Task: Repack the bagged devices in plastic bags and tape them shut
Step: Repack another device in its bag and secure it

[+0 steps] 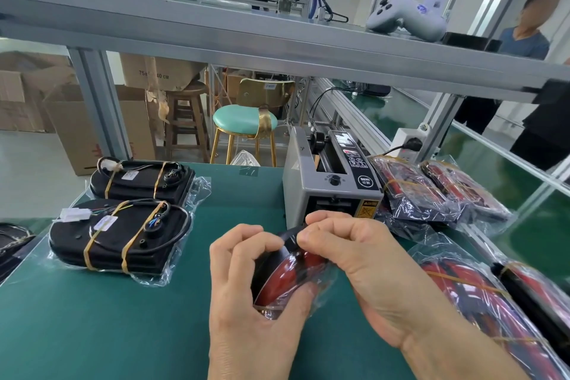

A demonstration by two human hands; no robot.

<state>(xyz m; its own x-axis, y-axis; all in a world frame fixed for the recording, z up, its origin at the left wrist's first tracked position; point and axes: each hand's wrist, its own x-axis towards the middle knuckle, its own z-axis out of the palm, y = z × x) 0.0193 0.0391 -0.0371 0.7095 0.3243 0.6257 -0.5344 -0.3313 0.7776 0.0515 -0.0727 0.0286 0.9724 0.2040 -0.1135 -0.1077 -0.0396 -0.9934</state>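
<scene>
A black-and-red device in a clear plastic bag [288, 281] is held above the green mat [123, 318] at the centre. My left hand [249, 281] grips its left side, thumb underneath. My right hand [348, 256] pinches the bag's top edge just in front of the grey tape dispenser [327, 182]. Whether a tape strip is between the fingers is unclear. Two bagged black devices with yellow bands lie at the left, one nearer [120, 241] and one farther [142, 179]. Several bagged red-and-black devices lie at the right [431, 191] and lower right [481, 302].
An aluminium shelf rail [277, 49] crosses overhead, with a grey controller [404, 17] on it. A power strip [407, 142] sits behind the dispenser. Beyond the table stand a teal stool [243, 120], cardboard boxes [77, 120] and two people in the background.
</scene>
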